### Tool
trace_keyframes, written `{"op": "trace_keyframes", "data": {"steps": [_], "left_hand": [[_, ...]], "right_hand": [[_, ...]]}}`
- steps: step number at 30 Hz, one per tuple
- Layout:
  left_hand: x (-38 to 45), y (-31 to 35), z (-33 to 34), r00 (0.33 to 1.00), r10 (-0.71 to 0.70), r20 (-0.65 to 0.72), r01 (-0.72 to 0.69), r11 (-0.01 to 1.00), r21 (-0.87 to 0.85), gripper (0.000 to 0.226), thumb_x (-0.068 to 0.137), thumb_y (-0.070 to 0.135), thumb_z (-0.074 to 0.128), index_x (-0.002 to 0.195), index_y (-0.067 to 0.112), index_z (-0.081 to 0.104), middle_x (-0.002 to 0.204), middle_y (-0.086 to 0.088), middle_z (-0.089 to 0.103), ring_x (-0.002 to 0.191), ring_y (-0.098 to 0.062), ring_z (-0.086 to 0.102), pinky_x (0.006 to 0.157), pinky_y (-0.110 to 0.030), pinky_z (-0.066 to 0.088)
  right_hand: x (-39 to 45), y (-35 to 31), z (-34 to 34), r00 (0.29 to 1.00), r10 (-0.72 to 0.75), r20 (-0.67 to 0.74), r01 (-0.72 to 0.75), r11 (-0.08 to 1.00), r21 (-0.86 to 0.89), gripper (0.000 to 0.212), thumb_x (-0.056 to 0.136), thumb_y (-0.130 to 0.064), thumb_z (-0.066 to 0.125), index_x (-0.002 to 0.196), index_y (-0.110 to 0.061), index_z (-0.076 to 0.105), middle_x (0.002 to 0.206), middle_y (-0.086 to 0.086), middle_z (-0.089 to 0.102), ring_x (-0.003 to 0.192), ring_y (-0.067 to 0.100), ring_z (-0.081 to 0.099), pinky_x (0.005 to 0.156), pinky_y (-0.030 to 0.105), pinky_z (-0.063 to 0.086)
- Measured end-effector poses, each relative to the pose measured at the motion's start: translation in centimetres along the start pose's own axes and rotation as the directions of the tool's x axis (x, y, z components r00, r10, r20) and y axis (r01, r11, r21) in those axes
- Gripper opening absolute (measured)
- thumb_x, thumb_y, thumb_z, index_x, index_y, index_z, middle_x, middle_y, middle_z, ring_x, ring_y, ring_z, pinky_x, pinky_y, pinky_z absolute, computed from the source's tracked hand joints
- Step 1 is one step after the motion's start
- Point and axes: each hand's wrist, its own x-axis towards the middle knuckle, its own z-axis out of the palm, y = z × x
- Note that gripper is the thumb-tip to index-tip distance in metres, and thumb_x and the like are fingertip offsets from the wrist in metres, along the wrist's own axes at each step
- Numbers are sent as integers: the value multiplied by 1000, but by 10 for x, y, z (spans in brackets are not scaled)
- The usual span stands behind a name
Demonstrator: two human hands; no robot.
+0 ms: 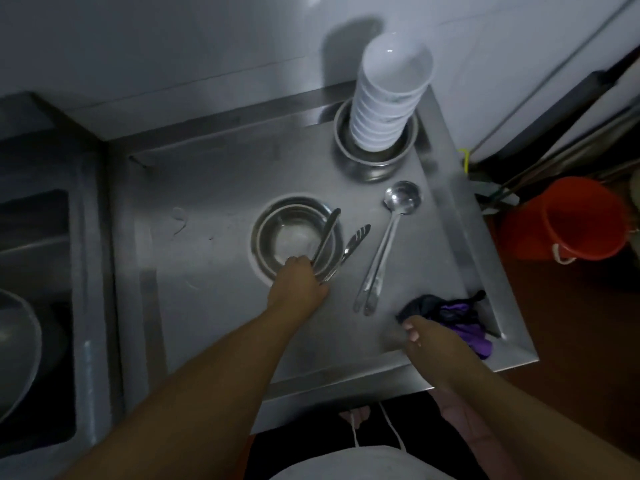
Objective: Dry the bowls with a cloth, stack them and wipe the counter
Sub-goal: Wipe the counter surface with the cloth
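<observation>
Two hands worked over a steel counter point(214, 188), the largest thing in view, with a sink point(38, 271) to its left and an orange bucket point(568, 220) on the floor to the right. At the back right corner a tall stack of white bowls point(388, 95) stood upside down inside a metal bowl point(375, 161); ceramic by the look, so likely heavy together, slippery if wet and breakable, best lifted one at a time by the rim. Near the middle sat another steel bowl point(294, 233), light and stiff, with a utensil point(327, 237) leaning in it and a slotted one point(353, 242) just beside. The left hand point(299, 282) had its fingers curled at the near rim round the utensil handles. A ladle point(384, 244) lay to the right, well apart from the bowl. At the front right corner lay a dark and purple cloth point(450, 313), soft and limp, easily bunched. The right hand point(426, 337) pinched its near edge with curled fingers.
</observation>
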Motion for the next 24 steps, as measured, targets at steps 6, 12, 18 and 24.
{"op": "trace_keyframes", "data": {"steps": [6, 12, 18, 24], "left_hand": [[23, 63, 22, 994, -112, -5, 112, 993, -48, 46, 87, 35, 73, 116, 0, 64, 116, -20, 66, 101, -40, 70, 85, -48, 63], [50, 88, 32, 982, -179, -56, 183, 981, 61, 52, 89, 37, 72, 125, 0, 64, 127, -23, 65, 113, -41, 67, 99, -47, 58], [63, 103, 42, 975, -203, -91, 209, 976, 55, 52, 88, 38, 75, 123, 0, 65, 123, -21, 67, 110, -40, 70, 94, -44, 60], [67, 114, 50, 978, -182, -105, 185, 982, 22, 58, 87, 44, 76, 121, -1, 61, 120, -21, 67, 105, -38, 69, 90, -46, 60]], "right_hand": [[-7, 41, -26, 999, 24, -44, -20, 996, 86, 33, 101, -17, 55, 132, -20, 65, 115, 6, 73, 109, 26, 68, 87, 26, 45], [-4, 65, -44, 997, -51, -66, 58, 993, 105, 40, 98, -15, 57, 138, -19, 64, 129, 5, 69, 119, 25, 62, 98, 32, 49], [9, 80, -39, 953, -287, -98, 265, 945, -191, 60, 89, -29, 60, 149, -27, 54, 149, -2, 54, 137, 24, 47, 113, 40, 42], [29, 95, -9, 934, -354, 41, 346, 875, -339, 80, 96, -49, 57, 165, -41, 17, 176, -9, 2, 162, 25, 0, 129, 47, 11]]}}
